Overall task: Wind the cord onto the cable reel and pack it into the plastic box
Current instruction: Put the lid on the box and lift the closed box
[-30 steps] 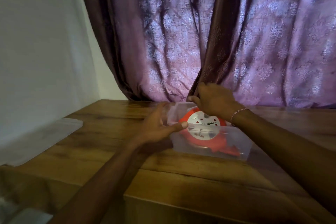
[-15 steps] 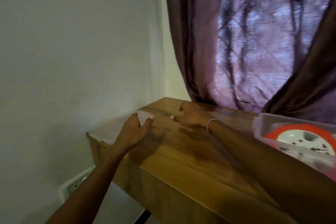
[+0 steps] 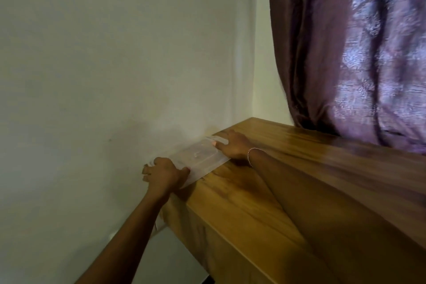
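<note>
A clear plastic lid lies flat at the left end of the wooden table, close to the wall. My left hand grips the lid's near corner, thumb on top and fingers curled around its edge. My right hand, with a bracelet at the wrist, rests on the lid's far right edge, fingers pressed against it. The plastic box and the orange cable reel are out of view.
A pale wall runs along the table's left end. A purple patterned curtain hangs behind the table at the right. The table's front edge drops off toward the floor at the lower middle.
The view has swung left, away from the box with the reel. Both hands left the box, reached to the table's left end, and now hold the lid.
</note>
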